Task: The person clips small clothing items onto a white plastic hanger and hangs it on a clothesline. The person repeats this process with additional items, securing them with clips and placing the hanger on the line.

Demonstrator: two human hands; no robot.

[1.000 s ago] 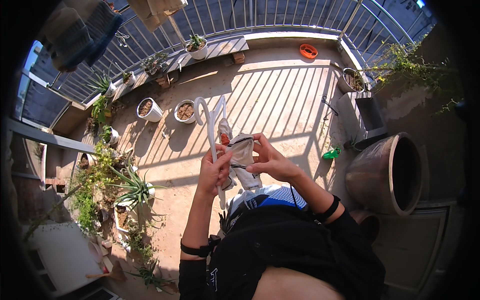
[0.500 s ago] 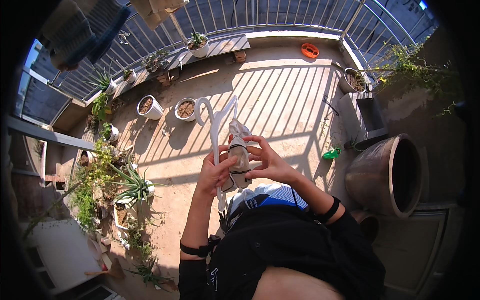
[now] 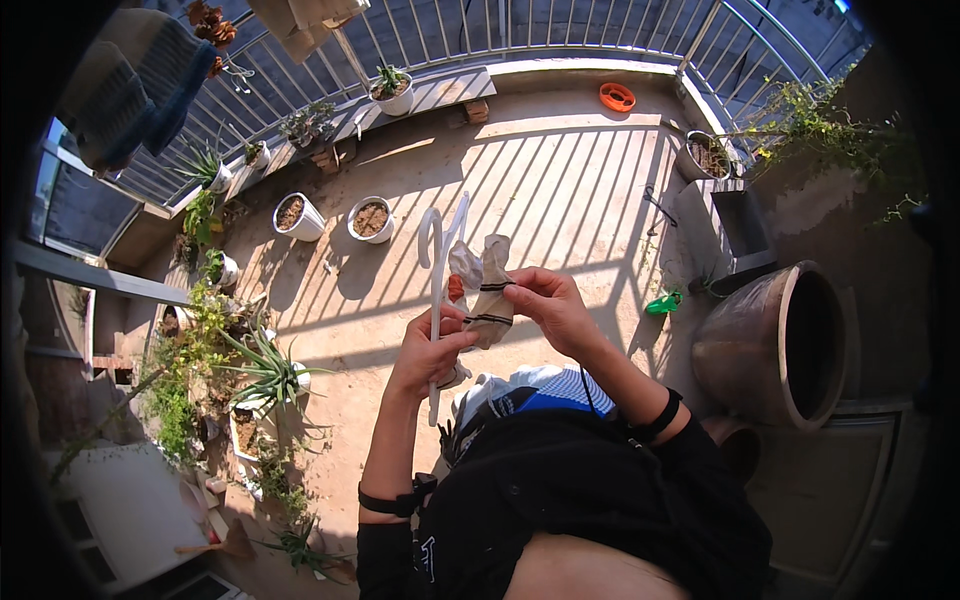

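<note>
In front of my body, my left hand [image 3: 428, 352] is closed around a white plastic clothes hanger [image 3: 436, 270] and the lower part of some light beige socks. The hanger stands edge-on, its hook upward. My right hand [image 3: 558, 312] pinches the striped edge of one beige sock [image 3: 494, 262] with dark bands. Beside it, against the hanger, shows more pale cloth with an orange-red patch [image 3: 456, 288]. Where the socks bunch between my fingers, their folds are partly hidden.
White pots of soil [image 3: 371, 220] and leafy plants [image 3: 270, 370] stand to the left. A large brown urn [image 3: 740, 345] and a grey trough [image 3: 715, 235] are on the right. A metal railing [image 3: 560, 25] borders the far side. Grey-blue cloth [image 3: 165, 85] hangs at upper left.
My right hand has moved slightly right and up, drawing the beige sock out sideways so its dark bands spread apart. The hanger has turned more edge-on in my left hand.
</note>
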